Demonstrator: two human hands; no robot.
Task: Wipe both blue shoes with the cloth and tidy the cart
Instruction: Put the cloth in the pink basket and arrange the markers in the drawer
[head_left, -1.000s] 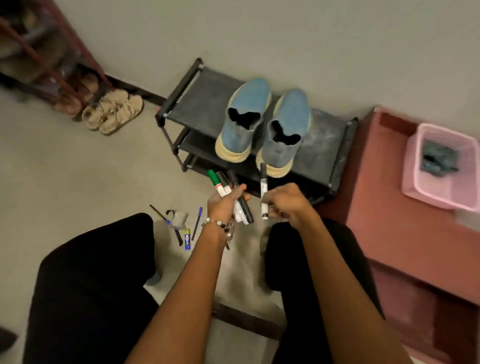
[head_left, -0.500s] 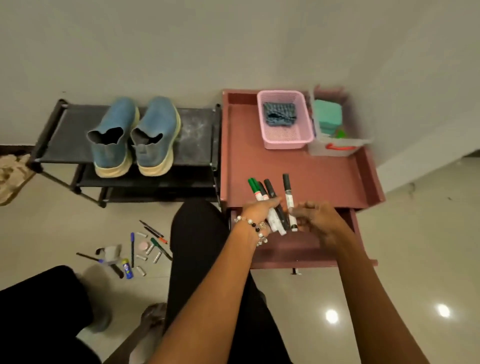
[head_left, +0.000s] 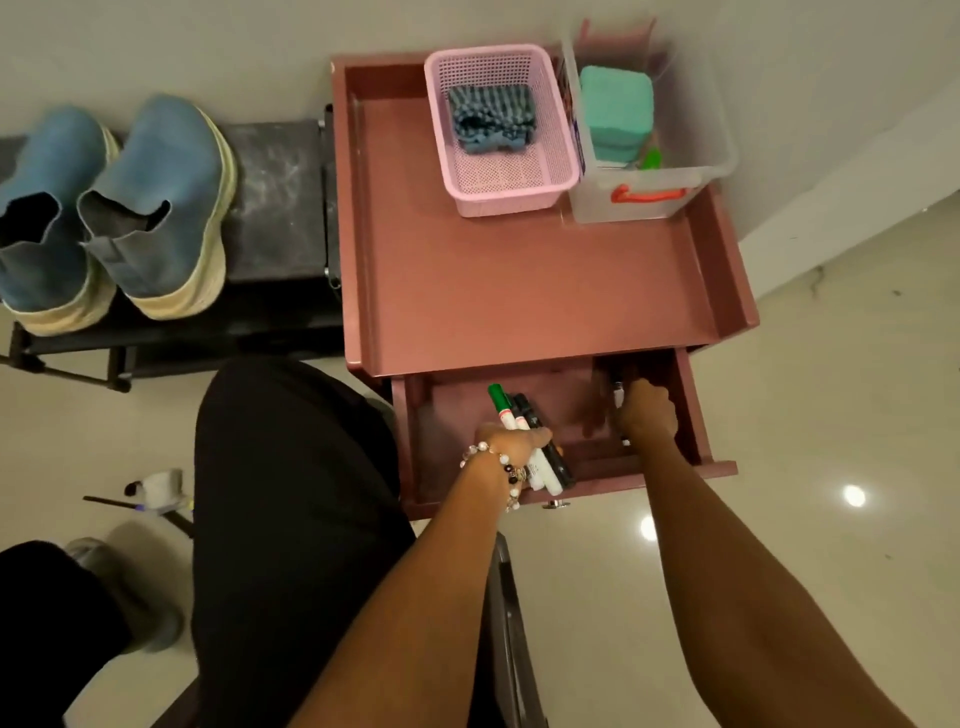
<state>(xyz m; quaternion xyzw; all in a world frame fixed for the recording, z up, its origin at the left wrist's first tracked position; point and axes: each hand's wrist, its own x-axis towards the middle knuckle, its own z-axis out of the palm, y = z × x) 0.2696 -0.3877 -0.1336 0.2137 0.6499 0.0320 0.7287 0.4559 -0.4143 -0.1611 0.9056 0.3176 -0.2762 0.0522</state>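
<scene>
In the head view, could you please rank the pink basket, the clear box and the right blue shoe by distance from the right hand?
From the right hand:
1. Clear box, cart's far right corner.
2. Pink basket, beside it, leftward.
3. Right blue shoe, on the rack, far left.

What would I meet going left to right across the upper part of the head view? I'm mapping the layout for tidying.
Left blue shoe → right blue shoe → black shoe rack → pink basket holding the cloth → clear plastic box.
</scene>
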